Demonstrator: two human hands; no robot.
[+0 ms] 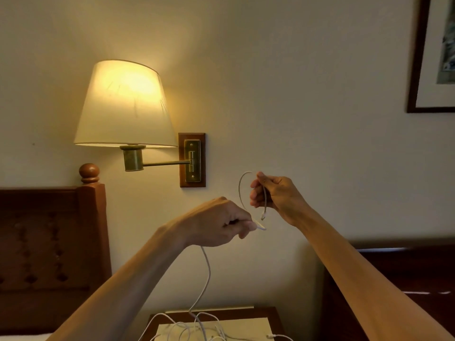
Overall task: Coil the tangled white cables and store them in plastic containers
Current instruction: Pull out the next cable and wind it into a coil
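- A thin white cable [240,190] is held up in the air, curved into one open loop above the tangle, its plug end hanging free at the loop's bottom.
- From that loop the cable drops straight down to the tangle.
- The tangle of white cables [197,328] lies loosely, apparently uncoiled, spread flat.

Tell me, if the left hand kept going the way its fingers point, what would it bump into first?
Probably the right hand. The left hand points rightward along the white cable looping between them, and they look close, though depth is hard to judge.

Bedroom: headboard [49,242], lit wall lamp [125,107]
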